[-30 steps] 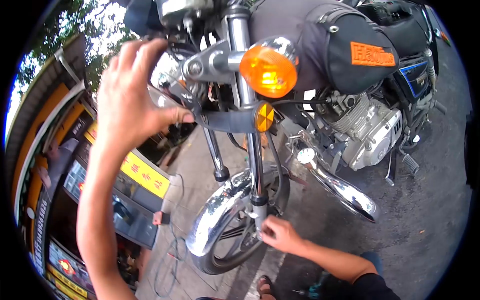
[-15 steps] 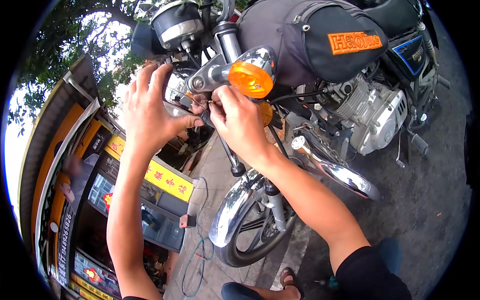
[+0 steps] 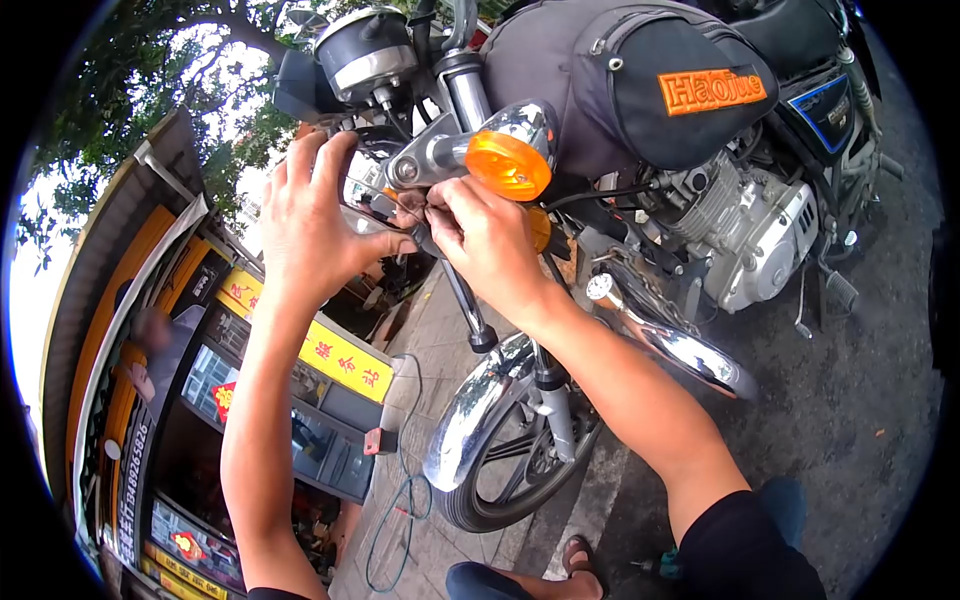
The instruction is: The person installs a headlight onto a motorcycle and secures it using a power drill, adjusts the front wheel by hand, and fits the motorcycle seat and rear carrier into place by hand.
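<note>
- Motorcycle (image 3: pixel 715 200): stands in front of both hands, spread across the upper middle and right of the head view.
- Points its front end down and to the left in view; runs its long axis obliquely from the front wheel (image 3: pixel 480 515) at lower centre up to the seat (image 3: pixel 785 40) at upper right.
- Looks tilted, probably through the lean of the head camera; cannot tell any true lean from here.
- Raises the left hand (image 3: pixel 315 210) at the very front, with thumb well apart from the curved fingers, making a wide C about a rounded, partly hidden housing (image 3: pixel 369 210).
- Cannot tell, at that side, firm grip from light contact.
- Brings thumb and forefinger of the right hand (image 3: pixel 490 235) together, seemingly on a small part (image 3: pixel 422 210), too small and too covered to name, just below the fork bracket (image 3: pixel 432 155).
- Sets the right knuckles just below the orange turn signal (image 3: pixel 508 165) in view, likely for a way into the narrow gap behind the housing.
- Keeps the two hands facing across that gap, apparently to steady from the front with the left and leave fine handling to the right fingertips.
- Crosses the right forearm (image 3: pixel 620 380) in front of the fork, hiding part of the tube.
</note>
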Motion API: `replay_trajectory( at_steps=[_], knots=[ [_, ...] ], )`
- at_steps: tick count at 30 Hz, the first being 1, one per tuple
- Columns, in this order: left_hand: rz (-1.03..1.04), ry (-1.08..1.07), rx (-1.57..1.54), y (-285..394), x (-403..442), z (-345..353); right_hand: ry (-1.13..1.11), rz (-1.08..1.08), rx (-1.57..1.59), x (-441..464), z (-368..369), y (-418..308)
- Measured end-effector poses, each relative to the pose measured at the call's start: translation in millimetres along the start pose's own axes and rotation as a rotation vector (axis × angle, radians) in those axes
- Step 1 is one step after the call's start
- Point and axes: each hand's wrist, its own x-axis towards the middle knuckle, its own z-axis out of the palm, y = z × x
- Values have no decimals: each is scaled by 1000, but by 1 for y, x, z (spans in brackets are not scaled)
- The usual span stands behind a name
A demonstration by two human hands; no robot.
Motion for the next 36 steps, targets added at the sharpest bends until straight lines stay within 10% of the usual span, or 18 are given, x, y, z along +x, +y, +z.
replay_trajectory(
  at_steps=[36],
  knots=[
    [17, 19, -2, 0, -1, 1, -53, 40, 4, 2, -6, 0]
  ],
)
